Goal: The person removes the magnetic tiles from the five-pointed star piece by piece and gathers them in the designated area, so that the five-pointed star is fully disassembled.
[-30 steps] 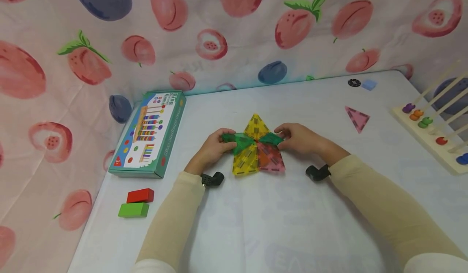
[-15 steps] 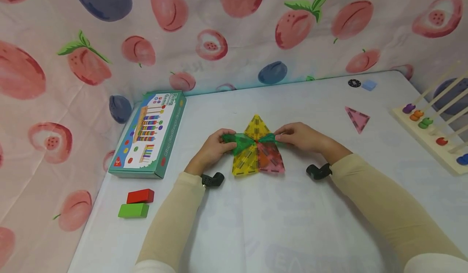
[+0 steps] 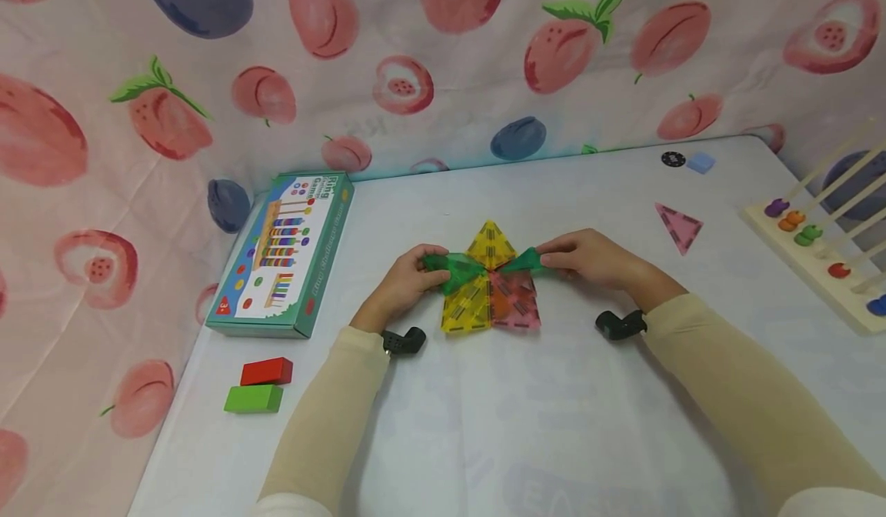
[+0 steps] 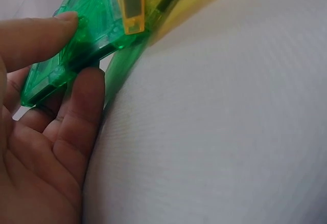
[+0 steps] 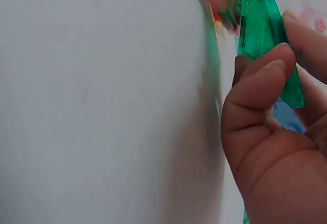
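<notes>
A star-like figure of translucent magnetic tiles lies mid-table in the head view. Its parts include a yellow triangle tile point(image 3: 490, 245) at the top, yellow tiles point(image 3: 467, 306) at lower left and pink tiles point(image 3: 516, 306) at lower right. My left hand point(image 3: 403, 283) pinches the green tile point(image 4: 97, 22) on the figure's left side, thumb above and fingers beneath. On the other side, my right hand point(image 3: 597, 261) pinches a green triangle tile point(image 5: 263, 27) between thumb and fingers. That tile stands tilted, its narrow end near the figure's centre; whether it touches there I cannot tell.
A ring game box point(image 3: 280, 255) lies at left, with a red block point(image 3: 266, 371) and a green block point(image 3: 252, 398) in front. Toward the right are a loose pink triangle tile point(image 3: 680, 228), a black disc point(image 3: 673, 159), a blue square point(image 3: 701, 162) and a pegged wooden board point(image 3: 824, 259).
My right hand first shifts slightly left, then moves right and outward with the green triangle tile, which now looks more tilted. My left hand keeps its grip almost in place.
</notes>
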Demonstrator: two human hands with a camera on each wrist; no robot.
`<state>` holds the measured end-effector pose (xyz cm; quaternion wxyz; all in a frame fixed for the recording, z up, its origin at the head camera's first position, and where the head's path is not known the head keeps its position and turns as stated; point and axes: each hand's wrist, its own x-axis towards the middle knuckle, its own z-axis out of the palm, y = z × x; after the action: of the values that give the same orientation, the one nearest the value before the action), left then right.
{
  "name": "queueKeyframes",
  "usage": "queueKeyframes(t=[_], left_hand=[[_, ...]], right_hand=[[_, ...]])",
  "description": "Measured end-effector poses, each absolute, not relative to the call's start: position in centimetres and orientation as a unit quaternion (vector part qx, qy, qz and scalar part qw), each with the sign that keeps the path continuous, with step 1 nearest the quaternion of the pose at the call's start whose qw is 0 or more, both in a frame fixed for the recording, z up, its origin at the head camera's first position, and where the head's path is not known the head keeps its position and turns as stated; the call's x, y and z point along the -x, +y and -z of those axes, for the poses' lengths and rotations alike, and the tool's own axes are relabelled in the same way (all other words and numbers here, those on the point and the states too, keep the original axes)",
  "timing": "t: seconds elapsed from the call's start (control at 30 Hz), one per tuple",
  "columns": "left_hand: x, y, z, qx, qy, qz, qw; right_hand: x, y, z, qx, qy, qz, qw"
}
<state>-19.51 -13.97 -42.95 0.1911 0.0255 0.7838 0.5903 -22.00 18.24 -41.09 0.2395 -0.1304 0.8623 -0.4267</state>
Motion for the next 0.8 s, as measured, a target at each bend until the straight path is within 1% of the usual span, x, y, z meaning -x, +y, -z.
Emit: queueKeyframes(t=[0.2,0.37,0.7,0.8], left_hand=[[19.5,-14.0,42.9,-0.022,0.785,-0.588,0.193],[19.5,-13.9,43.0,-0.019,0.787,-0.587,0.189],[19.4,-13.8,42.9,-0.014,0.792,-0.580,0.190],[19.4,-13.8,42.9,-0.015,0.792,-0.581,0.189]], right_hand=[[21.8,19.7,41.0,0.113,0.866,0.430,0.230],[21.1,21.2,40.7,0.098,0.852,0.462,0.226],[19.6,25.0,39.8,0.040,0.845,0.485,0.222],[19.3,25.6,39.8,0.035,0.837,0.504,0.209]])
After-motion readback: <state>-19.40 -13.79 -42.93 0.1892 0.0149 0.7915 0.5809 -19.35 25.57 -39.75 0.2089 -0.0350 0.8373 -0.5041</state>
